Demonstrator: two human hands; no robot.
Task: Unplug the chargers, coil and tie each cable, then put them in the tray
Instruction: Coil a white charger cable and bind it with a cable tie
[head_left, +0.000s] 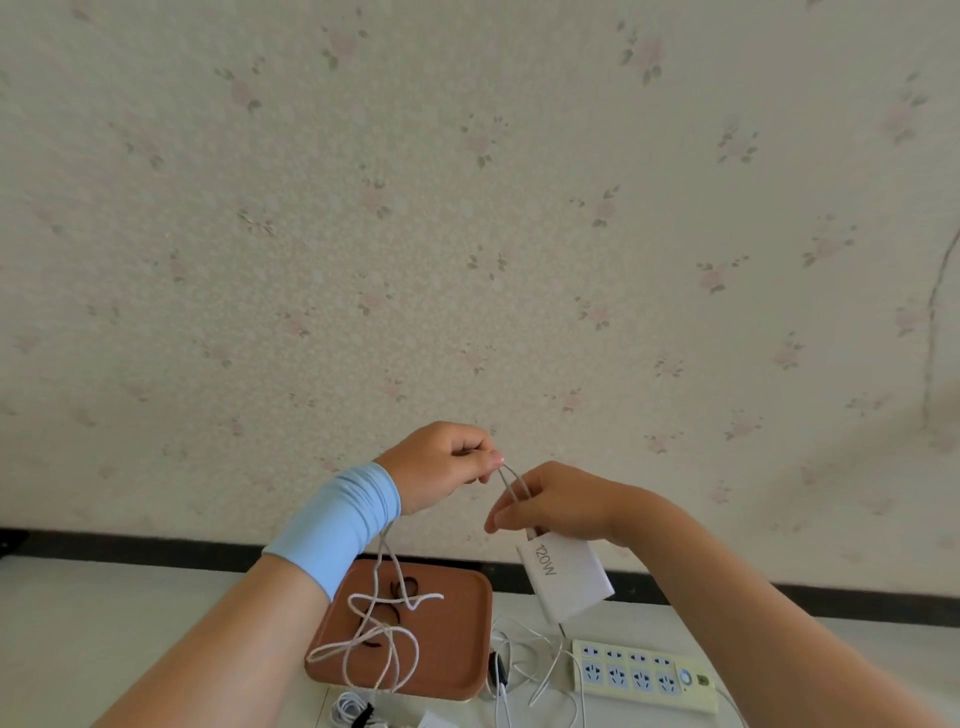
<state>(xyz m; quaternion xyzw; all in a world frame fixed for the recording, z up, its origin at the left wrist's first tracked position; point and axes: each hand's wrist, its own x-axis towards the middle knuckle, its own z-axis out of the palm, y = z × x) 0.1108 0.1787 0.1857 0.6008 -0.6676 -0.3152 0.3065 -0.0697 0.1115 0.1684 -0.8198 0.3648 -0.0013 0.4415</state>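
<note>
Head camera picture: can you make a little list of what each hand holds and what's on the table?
left hand: pinches the cable's top bend
right hand: grips the cable just above the charger
charger: white, marked 120W, hanging in the air
cable: loose loops dangling over the tray
tray: brown, on the table
power strip: right of tray, sockets look empty

The white 120W charger (569, 579) hangs tilted in the air; its pale cable (382, 639) dangles in loose loops over the reddish-brown tray (457, 618).
</note>
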